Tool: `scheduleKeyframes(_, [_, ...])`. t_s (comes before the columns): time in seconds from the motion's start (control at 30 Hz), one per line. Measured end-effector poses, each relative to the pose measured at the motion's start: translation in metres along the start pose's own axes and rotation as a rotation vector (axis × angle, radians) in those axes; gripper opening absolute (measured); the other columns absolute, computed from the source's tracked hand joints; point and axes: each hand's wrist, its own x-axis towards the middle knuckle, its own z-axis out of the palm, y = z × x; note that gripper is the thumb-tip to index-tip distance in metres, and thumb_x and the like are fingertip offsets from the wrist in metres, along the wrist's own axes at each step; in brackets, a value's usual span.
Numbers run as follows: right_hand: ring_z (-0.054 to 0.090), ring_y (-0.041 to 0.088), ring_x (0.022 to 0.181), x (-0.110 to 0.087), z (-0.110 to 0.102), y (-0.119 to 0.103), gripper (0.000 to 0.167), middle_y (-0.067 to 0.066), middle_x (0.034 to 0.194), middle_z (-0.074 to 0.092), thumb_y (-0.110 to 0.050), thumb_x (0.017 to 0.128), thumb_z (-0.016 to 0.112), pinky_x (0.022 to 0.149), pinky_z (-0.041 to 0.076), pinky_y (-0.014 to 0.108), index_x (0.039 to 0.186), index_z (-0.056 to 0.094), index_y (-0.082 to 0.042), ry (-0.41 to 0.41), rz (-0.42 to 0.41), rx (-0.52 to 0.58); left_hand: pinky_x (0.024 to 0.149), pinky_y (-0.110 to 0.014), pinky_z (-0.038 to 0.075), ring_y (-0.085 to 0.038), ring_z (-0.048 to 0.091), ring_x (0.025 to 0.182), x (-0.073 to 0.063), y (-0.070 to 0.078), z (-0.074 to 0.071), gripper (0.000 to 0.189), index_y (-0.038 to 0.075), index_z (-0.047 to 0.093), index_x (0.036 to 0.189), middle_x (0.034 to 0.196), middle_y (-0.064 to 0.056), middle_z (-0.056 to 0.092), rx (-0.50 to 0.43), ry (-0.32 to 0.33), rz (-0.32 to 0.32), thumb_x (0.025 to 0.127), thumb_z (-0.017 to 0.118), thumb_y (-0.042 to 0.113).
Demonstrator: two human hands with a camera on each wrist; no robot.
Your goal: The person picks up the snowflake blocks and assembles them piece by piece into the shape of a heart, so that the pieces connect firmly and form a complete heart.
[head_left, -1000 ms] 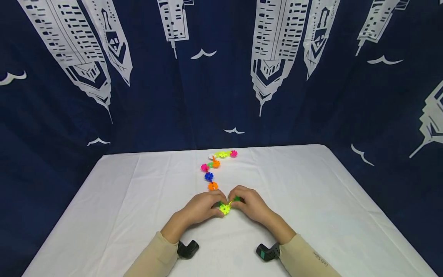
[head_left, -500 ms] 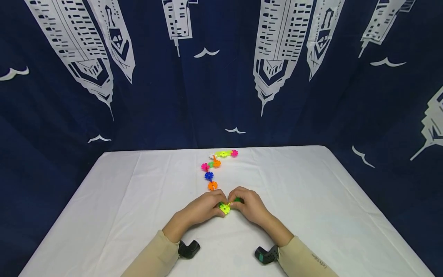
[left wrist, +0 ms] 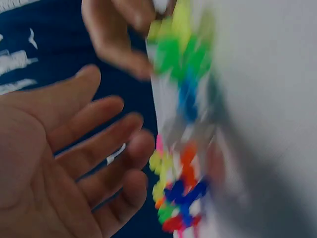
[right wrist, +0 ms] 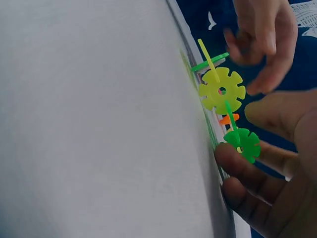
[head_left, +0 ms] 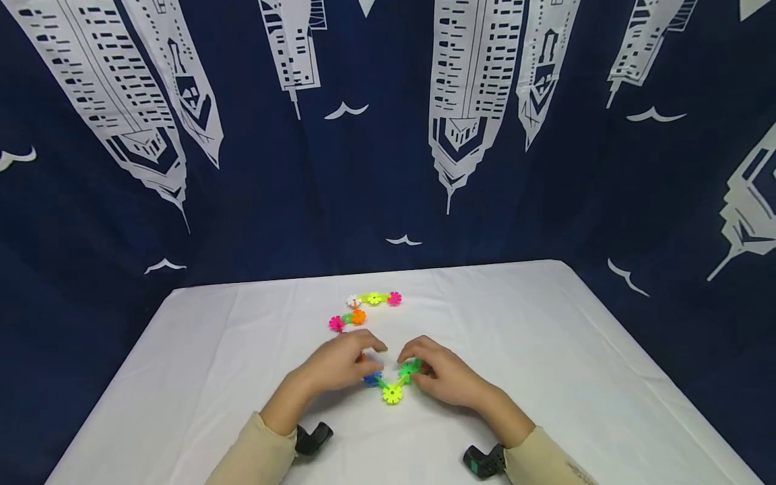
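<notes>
A chain of interlocking flower-shaped plastic discs runs along the white table toward me. At its near end are a blue disc (head_left: 372,379), a yellow disc (head_left: 392,393) and a green disc (head_left: 409,369). My left hand (head_left: 336,364) hovers over the chain's middle, hiding part of it. The left wrist view shows that hand's fingers spread, clear of the discs. My right hand (head_left: 451,377) is loosely curved about the green disc (right wrist: 245,146). In the right wrist view its thumb stands apart from the disc while a fingertip overlaps the disc's lower edge; contact is uncertain.
The far end of the chain has a pink disc (head_left: 394,298), a yellow disc (head_left: 374,298) and a white disc (head_left: 354,300). White cloth covers the table (head_left: 545,350). A dark blue curtain (head_left: 364,168) with printed buildings hangs behind it.
Both hands were close together, pinching pieces at the yellow disc. They have since moved apart; my left hand has let go and shifted left, uncovering the near discs. The head view has tilted slightly.
</notes>
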Motion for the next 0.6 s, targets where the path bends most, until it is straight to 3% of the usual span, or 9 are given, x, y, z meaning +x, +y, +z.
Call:
scheduleKeyframes(0.13, [0.051,0.002,0.070,-0.004,0.001,0.003,0.034,0.000,0.117,0.057,-0.022,0.092,0.071,0.066,0.048,0.019,0.125,0.061,-0.016,0.076,0.142,-0.043,0.105,-0.047,0.048,-0.029,0.059,0.118,0.041,-0.015,-0.024,0.046,0.010,0.061,0.135,0.137,-0.009,0.059,0.082,0.018,-0.141,0.093,0.071,0.025])
scheduleKeyframes(0.2, [0.050,0.003,0.067,-0.003,0.003,0.005,0.040,-0.001,0.103,0.060,-0.029,0.091,0.074,0.063,0.045,0.019,0.125,0.061,-0.012,0.098,0.219,-0.040,0.114,-0.053,0.039,-0.032,0.050,0.133,0.067,-0.023,-0.029,0.056,0.014,0.052,0.145,0.149,-0.009,0.050,0.121,-0.018,-0.201,0.094,0.070,0.028])
scheduleKeyframes(0.3, [0.049,0.005,0.061,0.001,0.007,0.002,0.044,-0.005,0.079,0.060,-0.037,0.088,0.075,0.057,0.042,0.020,0.118,0.063,-0.008,0.116,0.307,-0.029,0.118,-0.060,0.031,-0.036,0.039,0.143,0.098,-0.037,-0.028,0.066,0.017,0.039,0.153,0.158,-0.009,0.039,0.164,-0.099,-0.264,0.095,0.068,0.030])
scheduleKeyframes(0.4, [0.048,0.005,0.056,0.006,0.012,-0.005,0.040,-0.009,0.066,0.058,-0.040,0.087,0.076,0.053,0.040,0.020,0.110,0.066,-0.008,0.124,0.329,-0.029,0.117,-0.057,0.032,-0.035,0.040,0.142,0.114,-0.046,-0.023,0.066,0.017,0.040,0.153,0.156,-0.010,0.042,0.204,-0.129,-0.291,0.094,0.068,0.026])
scheduleKeyframes(0.6, [0.049,0.004,0.059,0.009,0.016,-0.011,0.026,-0.008,0.071,0.061,-0.034,0.090,0.074,0.055,0.041,0.020,0.103,0.068,-0.012,0.155,0.320,-0.059,0.111,-0.044,0.044,-0.027,0.054,0.126,0.120,-0.049,-0.011,0.042,0.014,0.062,0.134,0.132,-0.009,0.060,0.224,-0.090,-0.265,0.093,0.071,0.020])
